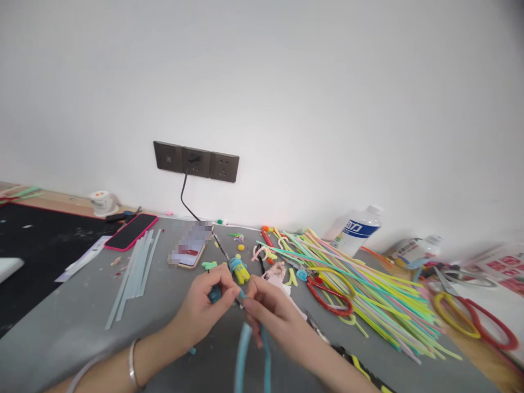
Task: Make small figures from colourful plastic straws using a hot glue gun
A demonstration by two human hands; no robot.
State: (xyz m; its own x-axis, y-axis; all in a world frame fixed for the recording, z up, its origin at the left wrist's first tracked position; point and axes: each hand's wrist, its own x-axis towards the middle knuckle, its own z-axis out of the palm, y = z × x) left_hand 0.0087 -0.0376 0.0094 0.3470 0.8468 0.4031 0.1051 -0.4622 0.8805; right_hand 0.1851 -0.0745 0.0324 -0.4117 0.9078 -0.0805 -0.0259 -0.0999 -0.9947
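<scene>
Both hands meet at the middle front of the table, fingertips pinched together. My left hand (213, 300) is closed on a blue pipe cleaner (242, 357), and a small darker blue fuzzy piece (214, 295) shows among its fingers. From the other side, my right hand (276, 311) pinches the same blue stem. Two blue lengths hang below the hands toward me; whether they are one stem I cannot tell. Just beyond the fingertips lies a small yellow and blue fuzzy figure (239, 270).
A pile of coloured pipe cleaners (368, 289) spreads at right, with red-and-yellow scissors (331, 295) and a white bottle (356, 232). Glue sticks (137, 273), a pink-edged phone (131, 231) and a lit phone (190, 245) lie left. A black cable (188, 204) runs from the wall socket.
</scene>
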